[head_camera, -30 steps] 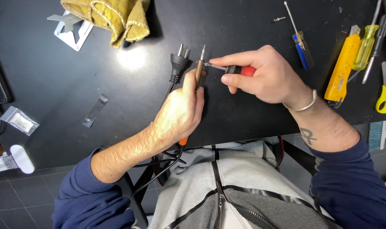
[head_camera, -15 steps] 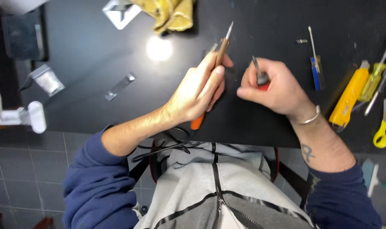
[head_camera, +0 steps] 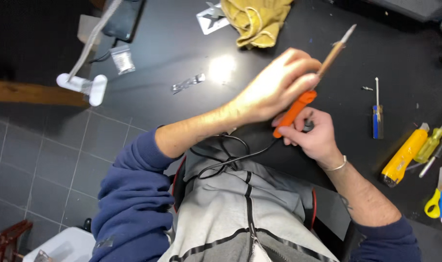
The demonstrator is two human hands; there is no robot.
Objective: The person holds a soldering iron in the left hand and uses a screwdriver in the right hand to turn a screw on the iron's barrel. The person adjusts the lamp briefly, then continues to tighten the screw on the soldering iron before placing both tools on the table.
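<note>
- Head view: your left hand (head_camera: 274,90) is closing its fingers around a soldering iron (head_camera: 314,83), gripping it where the orange handle meets the brown shaft.
- You are holding the iron tilted over the black table (head_camera: 172,53), with its metal tip pointing up and to the right, clear of the surface.
- Your right hand (head_camera: 314,133) is sitting just below the left, fingers curled and touching the lower end of the orange handle; whether it is clamping anything cannot be told.
- A black cord (head_camera: 230,157) is running from under your hands down across your grey top.
- A blue screwdriver (head_camera: 376,114) is lying on the table to the right of your hands, well apart from them.
- A yellow tool (head_camera: 404,156) and scissors (head_camera: 438,201) are lying further right, near the table edge.
- A yellow cloth (head_camera: 255,22) is lying crumpled at the far side of the table, above your left hand.
</note>
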